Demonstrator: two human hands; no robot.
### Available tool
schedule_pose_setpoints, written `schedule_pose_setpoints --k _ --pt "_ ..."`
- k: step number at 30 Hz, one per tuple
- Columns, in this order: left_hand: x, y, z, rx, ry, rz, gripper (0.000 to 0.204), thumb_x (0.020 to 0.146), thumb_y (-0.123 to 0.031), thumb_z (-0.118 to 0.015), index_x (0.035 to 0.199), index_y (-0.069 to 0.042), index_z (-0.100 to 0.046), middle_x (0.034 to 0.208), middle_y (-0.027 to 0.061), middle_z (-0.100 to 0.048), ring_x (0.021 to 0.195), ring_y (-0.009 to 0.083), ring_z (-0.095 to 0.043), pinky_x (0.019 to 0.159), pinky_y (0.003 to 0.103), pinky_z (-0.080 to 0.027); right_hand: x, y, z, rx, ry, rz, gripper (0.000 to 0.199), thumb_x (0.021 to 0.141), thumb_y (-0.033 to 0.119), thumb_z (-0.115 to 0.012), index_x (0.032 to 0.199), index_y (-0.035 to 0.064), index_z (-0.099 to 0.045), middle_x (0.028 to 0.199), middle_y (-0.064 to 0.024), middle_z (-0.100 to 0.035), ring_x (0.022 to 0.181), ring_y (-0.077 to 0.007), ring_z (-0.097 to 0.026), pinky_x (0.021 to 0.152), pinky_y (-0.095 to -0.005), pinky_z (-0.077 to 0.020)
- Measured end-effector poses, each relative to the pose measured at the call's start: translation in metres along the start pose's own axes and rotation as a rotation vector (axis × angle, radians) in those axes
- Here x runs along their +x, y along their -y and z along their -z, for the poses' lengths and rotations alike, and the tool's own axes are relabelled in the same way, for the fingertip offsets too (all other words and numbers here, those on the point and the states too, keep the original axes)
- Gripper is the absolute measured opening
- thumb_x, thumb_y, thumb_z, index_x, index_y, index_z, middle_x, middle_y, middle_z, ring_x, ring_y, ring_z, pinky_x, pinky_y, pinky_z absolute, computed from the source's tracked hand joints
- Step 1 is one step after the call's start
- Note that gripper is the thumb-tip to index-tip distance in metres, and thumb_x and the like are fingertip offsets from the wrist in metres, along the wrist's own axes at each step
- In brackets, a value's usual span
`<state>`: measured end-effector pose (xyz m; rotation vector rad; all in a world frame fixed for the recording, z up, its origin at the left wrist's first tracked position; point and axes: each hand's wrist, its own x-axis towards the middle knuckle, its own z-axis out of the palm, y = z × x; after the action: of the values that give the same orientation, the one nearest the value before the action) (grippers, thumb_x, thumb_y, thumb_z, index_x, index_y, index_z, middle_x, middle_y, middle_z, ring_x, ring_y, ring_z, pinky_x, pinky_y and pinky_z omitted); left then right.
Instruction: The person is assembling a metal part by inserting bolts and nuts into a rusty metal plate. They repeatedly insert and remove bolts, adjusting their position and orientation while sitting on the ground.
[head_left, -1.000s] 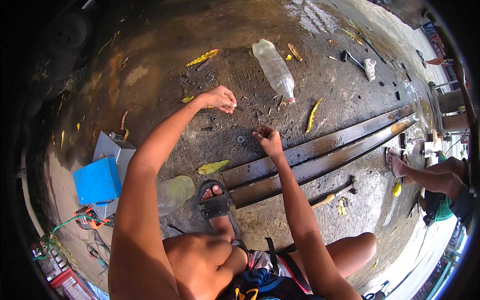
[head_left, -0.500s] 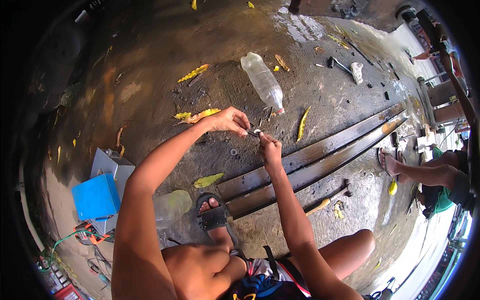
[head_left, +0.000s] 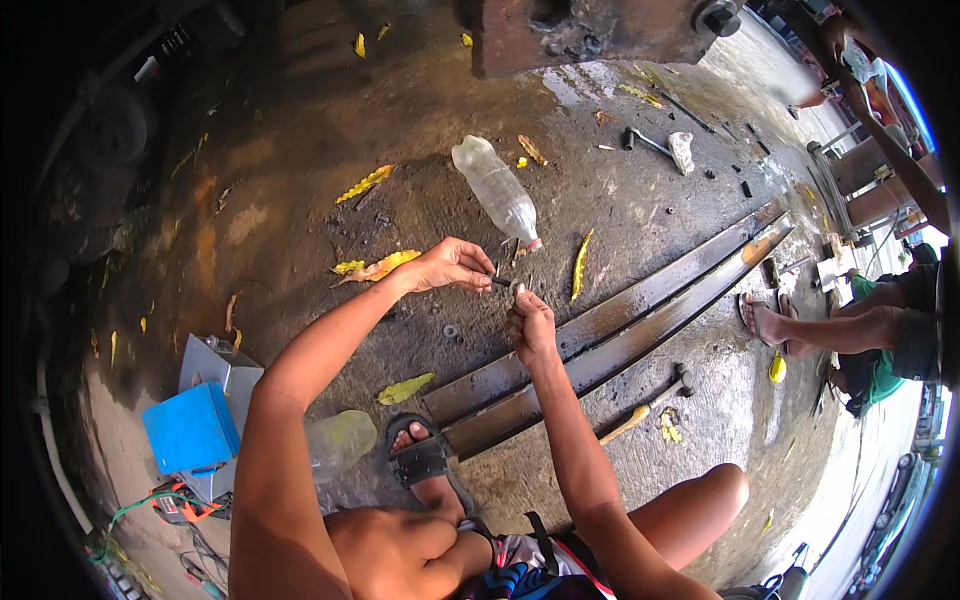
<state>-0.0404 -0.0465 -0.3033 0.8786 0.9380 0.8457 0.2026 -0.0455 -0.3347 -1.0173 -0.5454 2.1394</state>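
Both hands meet in front of me over the wet concrete. My left hand (head_left: 455, 266) pinches a small dark bolt (head_left: 500, 281) between thumb and fingertips. At the bolt's other end, my right hand (head_left: 532, 322) is closed with thumb and forefinger together on a tiny part like a washer or nut, mostly hidden by the fingers. Just beyond the hands lies a clear plastic bottle (head_left: 497, 188) with a red cap. Metal washers (head_left: 450, 331) rest on the ground below my left hand.
Two long dark steel strips (head_left: 610, 343) run diagonally beside my right forearm. A hammer (head_left: 650, 405) lies right of them. At left are a blue box (head_left: 192, 427) and another plastic bottle (head_left: 341, 443). A rusty metal part (head_left: 590, 38) hangs overhead; another person's legs (head_left: 840, 328) show at right.
The view has shifted, and more of the rusty part shows at the top. My hands stay together at the bolt; my right fingers are curled closer around its end.
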Motion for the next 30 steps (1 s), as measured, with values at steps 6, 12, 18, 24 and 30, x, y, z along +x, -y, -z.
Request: schedule_pose_setpoints --k 6,12,18,24,30 --pt "0.003 -0.002 -0.009 -0.048 0.056 -0.015 0.023 0.094 -0.006 -0.075 0.114 0.001 -0.066 0.11 0.0146 -0.074 0.102 0.0233 -0.075 0.093 0.036 -0.063 -0.003 0.014 -0.007 -0.104 -0.054 0.121 0.019 0.1 0.029 -0.072 0.096 0.0109 -0.07 0.065 0.0105 -0.049 0.048 -0.0011 -0.036 0.043 -0.0222 -0.0246" --pt "0.01 0.01 -0.015 -0.409 0.182 -0.122 0.025 0.1 -0.007 -0.067 0.124 -0.007 -0.068 0.117 0.0069 -0.074 0.11 0.0213 -0.072 0.099 0.034 -0.06 -0.029 0.049 -0.046 -0.78 -0.166 0.906 0.016 0.095 0.013 -0.075 0.104 -0.0006 -0.077 0.073 0.0011 -0.051 0.066 -0.0078 -0.042 0.058 -0.0279 -0.0351" --pt "0.02 -0.013 -0.037 -0.539 0.296 -0.169 0.025 0.1 -0.008 -0.067 0.124 -0.012 -0.07 0.12 0.005 -0.074 0.113 0.021 -0.071 0.101 0.039 -0.059 -0.049 0.073 -0.063 -0.802 0.046 0.997 0.025 0.089 0.013 -0.08 0.112 0.003 -0.077 0.075 -0.0017 -0.053 0.065 -0.0099 -0.044 0.058 -0.0285 -0.0373" --pt "0.008 -0.038 -0.06 -0.554 0.249 -0.116 0.028 0.102 -0.018 -0.065 0.128 -0.008 -0.065 0.122 0.0095 -0.073 0.113 0.0234 -0.071 0.102 0.042 -0.058 -0.058 0.086 -0.064 -1.009 -0.091 1.102 0.029 0.086 0.011 -0.081 0.114 0.0062 -0.076 0.071 -0.0034 -0.048 0.061 -0.0133 -0.045 0.057 -0.0304 -0.0385" --pt "0.007 -0.047 -0.062 -0.297 0.112 -0.21 0.027 0.103 -0.024 -0.065 0.123 -0.006 -0.066 0.114 0.0094 -0.074 0.104 0.0228 -0.074 0.1 0.042 -0.059 -0.059 0.095 -0.072 -1.092 -0.1 1.144 0.03 0.085 0.012 -0.082 0.114 0.0065 -0.076 0.068 -0.0032 -0.043 0.059 -0.0135 -0.044 0.055 -0.0311 -0.037"
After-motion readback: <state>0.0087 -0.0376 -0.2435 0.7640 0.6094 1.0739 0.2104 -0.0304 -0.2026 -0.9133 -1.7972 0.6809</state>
